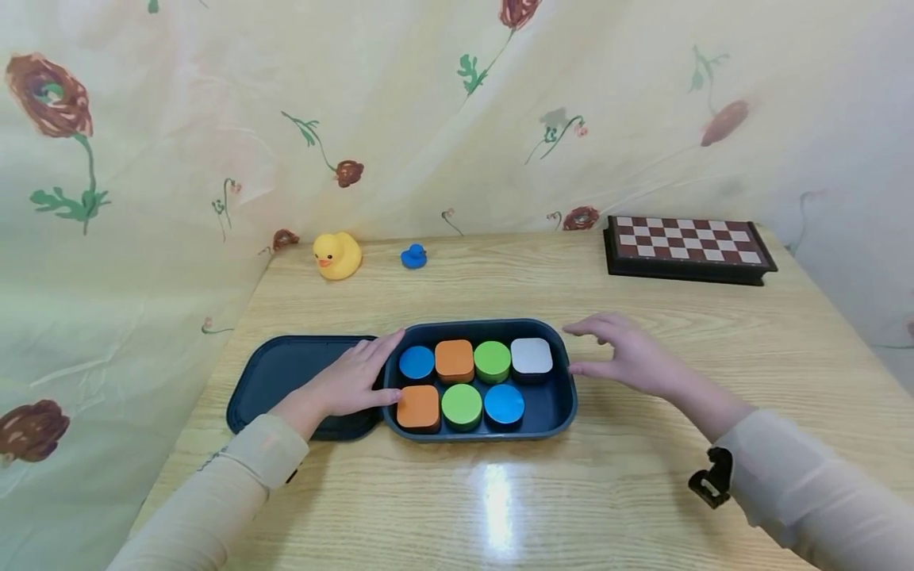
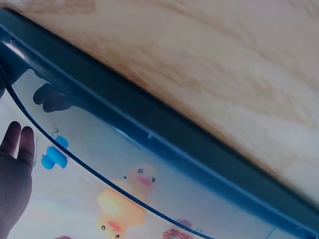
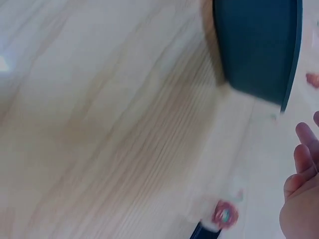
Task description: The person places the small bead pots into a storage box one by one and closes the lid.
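A dark blue oblong box (image 1: 546, 412) stands on the table in the head view. In its back row sit a blue round piece (image 1: 417, 362), an orange square one (image 1: 454, 360), a green round one (image 1: 492, 361) and a white-topped square one (image 1: 531, 357). The front row has orange (image 1: 418, 407), green (image 1: 462, 406) and blue (image 1: 504, 406) pieces. My left hand (image 1: 350, 381) lies at the box's left end, thumb and fingers spread at the rim, above a dark lid (image 1: 286, 381). Beside the right end, my right hand (image 1: 628, 353) has its thumb and fingers apart, holding nothing.
Along the table's back edge stand a yellow rubber duck (image 1: 338, 255) and a small blue duck (image 1: 413, 256). A folded chessboard case (image 1: 689, 246) lies at the back right. Flowered cloth (image 1: 400, 103) hangs behind the wooden table (image 1: 643, 484).
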Tool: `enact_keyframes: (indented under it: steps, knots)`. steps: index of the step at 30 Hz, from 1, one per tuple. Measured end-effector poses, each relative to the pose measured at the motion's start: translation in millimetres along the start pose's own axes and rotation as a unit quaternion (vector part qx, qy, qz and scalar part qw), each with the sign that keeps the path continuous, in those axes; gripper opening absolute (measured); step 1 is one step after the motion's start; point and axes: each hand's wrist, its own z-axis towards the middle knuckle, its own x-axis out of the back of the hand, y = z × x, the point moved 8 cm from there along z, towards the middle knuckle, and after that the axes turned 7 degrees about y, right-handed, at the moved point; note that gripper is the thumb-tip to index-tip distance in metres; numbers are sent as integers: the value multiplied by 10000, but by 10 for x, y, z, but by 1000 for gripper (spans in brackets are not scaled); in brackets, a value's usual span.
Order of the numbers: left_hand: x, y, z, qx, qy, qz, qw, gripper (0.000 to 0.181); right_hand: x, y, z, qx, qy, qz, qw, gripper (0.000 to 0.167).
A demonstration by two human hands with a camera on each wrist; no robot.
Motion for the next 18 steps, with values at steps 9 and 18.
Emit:
enact_keyframes:
  steps: [9,18]
  knots:
    - [38,18,6,-74,73,45,9999,88,194,328,-53,-399,261,-207,9986,52]
    - [127,-128,-103,100,346,22,9993,84,208,413,-61,-585,287,-117,9978,54]
